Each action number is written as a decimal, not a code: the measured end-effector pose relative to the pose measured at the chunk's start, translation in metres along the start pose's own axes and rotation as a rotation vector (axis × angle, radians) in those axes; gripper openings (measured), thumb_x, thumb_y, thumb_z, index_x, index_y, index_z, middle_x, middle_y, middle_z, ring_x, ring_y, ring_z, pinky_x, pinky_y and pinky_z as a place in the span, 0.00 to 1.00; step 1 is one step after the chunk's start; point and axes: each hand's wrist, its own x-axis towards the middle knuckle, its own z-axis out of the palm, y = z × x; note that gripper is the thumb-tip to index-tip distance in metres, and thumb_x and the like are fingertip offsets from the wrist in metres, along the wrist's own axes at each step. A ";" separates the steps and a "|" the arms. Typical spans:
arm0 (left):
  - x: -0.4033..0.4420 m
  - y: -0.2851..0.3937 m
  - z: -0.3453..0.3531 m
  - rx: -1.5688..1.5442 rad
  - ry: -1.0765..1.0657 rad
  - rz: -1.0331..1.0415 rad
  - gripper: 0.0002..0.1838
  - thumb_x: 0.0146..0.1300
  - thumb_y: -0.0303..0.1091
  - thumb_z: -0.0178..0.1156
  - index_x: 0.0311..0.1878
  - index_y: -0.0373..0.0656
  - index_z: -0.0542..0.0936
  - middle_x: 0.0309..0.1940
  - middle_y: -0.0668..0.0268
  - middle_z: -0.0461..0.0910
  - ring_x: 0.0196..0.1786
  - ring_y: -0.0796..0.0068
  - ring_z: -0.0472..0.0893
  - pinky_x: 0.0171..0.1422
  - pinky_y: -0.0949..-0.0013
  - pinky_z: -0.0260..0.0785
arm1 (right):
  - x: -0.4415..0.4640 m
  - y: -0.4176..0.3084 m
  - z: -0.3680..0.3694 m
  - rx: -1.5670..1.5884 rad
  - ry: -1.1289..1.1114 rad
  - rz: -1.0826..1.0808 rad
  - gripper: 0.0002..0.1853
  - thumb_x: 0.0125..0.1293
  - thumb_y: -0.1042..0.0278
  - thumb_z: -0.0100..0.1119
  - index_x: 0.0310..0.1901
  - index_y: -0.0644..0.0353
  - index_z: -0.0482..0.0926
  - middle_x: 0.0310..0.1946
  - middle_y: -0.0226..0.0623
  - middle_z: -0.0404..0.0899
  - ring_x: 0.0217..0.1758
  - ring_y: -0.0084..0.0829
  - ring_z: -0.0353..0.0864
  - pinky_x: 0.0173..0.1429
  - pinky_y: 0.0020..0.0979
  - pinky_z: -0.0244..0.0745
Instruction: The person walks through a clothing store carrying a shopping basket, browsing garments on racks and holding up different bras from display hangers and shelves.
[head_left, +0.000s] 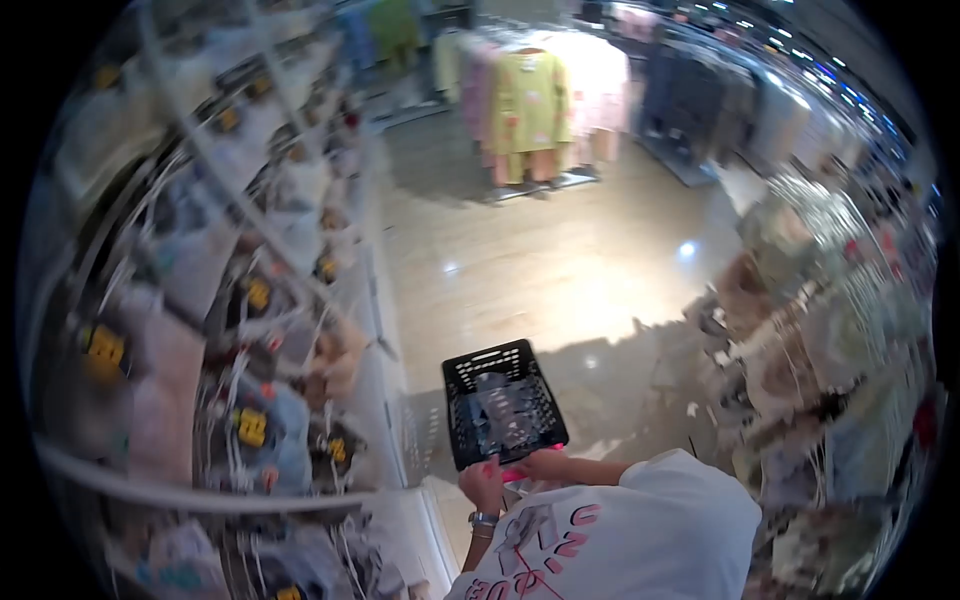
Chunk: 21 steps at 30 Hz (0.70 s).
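A black plastic shopping basket with perforated walls is in front of me at the lower middle of the view. Inside lie grey and dark packs that look like clothing in clear wrapping. Along its near side runs a pink-red handle, partly hidden by my hands. My left hand, with a watch on the wrist, is closed at the handle's left end. Just to the right, my right hand is closed on the handle too. Finger detail is blurred.
Racks of hanging garments with yellow tags line the left side. More hanging clothes crowd the right. Ahead, across the shiny floor, stands a display rack with a yellow outfit. Dark garments hang at the back right.
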 end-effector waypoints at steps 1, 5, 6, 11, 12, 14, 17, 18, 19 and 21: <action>-0.004 0.002 0.001 0.002 0.052 0.017 0.13 0.59 0.43 0.61 0.27 0.43 0.81 0.23 0.58 0.78 0.31 0.52 0.75 0.40 0.53 0.65 | -0.004 0.004 0.010 -0.035 0.014 -0.008 0.20 0.65 0.46 0.49 0.44 0.53 0.80 0.34 0.45 0.82 0.39 0.47 0.82 0.43 0.46 0.75; -0.008 -0.019 0.005 0.165 0.065 0.051 0.17 0.60 0.42 0.59 0.19 0.41 0.77 0.18 0.58 0.75 0.25 0.52 0.73 0.31 0.51 0.61 | -0.006 -0.001 0.011 -0.118 0.042 -0.172 0.28 0.58 0.37 0.56 0.39 0.58 0.82 0.31 0.49 0.82 0.36 0.51 0.82 0.42 0.48 0.75; -0.007 -0.025 0.006 0.158 0.065 0.049 0.18 0.60 0.41 0.59 0.18 0.41 0.76 0.17 0.58 0.74 0.24 0.52 0.73 0.30 0.51 0.60 | 0.000 -0.001 0.011 -0.127 0.017 -0.170 0.28 0.56 0.38 0.58 0.40 0.58 0.82 0.31 0.49 0.82 0.36 0.51 0.82 0.42 0.48 0.76; 0.024 -0.051 -0.008 0.219 -0.006 0.022 0.18 0.61 0.41 0.58 0.19 0.40 0.77 0.17 0.57 0.74 0.24 0.53 0.74 0.29 0.52 0.62 | 0.049 -0.008 0.029 -0.046 -0.041 -0.172 0.25 0.53 0.44 0.63 0.46 0.54 0.81 0.31 0.48 0.82 0.36 0.51 0.82 0.41 0.47 0.76; 0.030 -0.061 -0.008 0.211 0.006 0.027 0.18 0.61 0.41 0.57 0.19 0.40 0.77 0.17 0.57 0.74 0.24 0.53 0.74 0.29 0.52 0.62 | 0.055 -0.014 0.029 -0.009 -0.035 -0.165 0.24 0.54 0.46 0.62 0.47 0.53 0.80 0.31 0.48 0.82 0.36 0.51 0.82 0.42 0.47 0.76; 0.051 -0.072 -0.011 0.222 -0.035 0.066 0.17 0.61 0.42 0.57 0.21 0.40 0.79 0.18 0.57 0.75 0.25 0.52 0.75 0.29 0.53 0.63 | 0.062 -0.026 0.024 0.063 -0.025 -0.155 0.21 0.55 0.50 0.61 0.49 0.50 0.80 0.31 0.48 0.82 0.36 0.50 0.82 0.42 0.47 0.77; 0.085 -0.064 -0.023 0.194 -0.154 0.077 0.15 0.60 0.41 0.58 0.24 0.39 0.80 0.21 0.55 0.77 0.27 0.53 0.77 0.31 0.53 0.65 | 0.104 -0.013 0.052 0.179 0.208 -0.268 0.16 0.57 0.55 0.58 0.45 0.52 0.80 0.31 0.49 0.82 0.36 0.49 0.82 0.43 0.48 0.76; 0.099 -0.069 -0.022 0.179 -0.153 0.093 0.15 0.59 0.40 0.58 0.24 0.39 0.80 0.21 0.55 0.77 0.26 0.53 0.77 0.31 0.53 0.65 | 0.126 -0.006 0.069 0.227 0.318 -0.334 0.16 0.58 0.55 0.58 0.44 0.54 0.80 0.31 0.49 0.82 0.36 0.49 0.82 0.43 0.48 0.76; 0.114 -0.074 -0.017 0.161 -0.151 0.110 0.14 0.59 0.39 0.58 0.24 0.39 0.80 0.21 0.56 0.77 0.26 0.53 0.77 0.31 0.54 0.65 | 0.140 -0.005 0.074 0.226 0.335 -0.283 0.16 0.58 0.56 0.57 0.43 0.56 0.80 0.31 0.49 0.82 0.36 0.48 0.82 0.43 0.48 0.76; 0.142 -0.073 -0.014 0.135 -0.180 0.128 0.13 0.59 0.38 0.59 0.25 0.39 0.80 0.24 0.56 0.78 0.29 0.53 0.77 0.34 0.55 0.67 | 0.162 -0.006 0.073 0.218 0.373 -0.182 0.16 0.59 0.57 0.57 0.41 0.60 0.80 0.31 0.49 0.82 0.36 0.48 0.83 0.43 0.47 0.77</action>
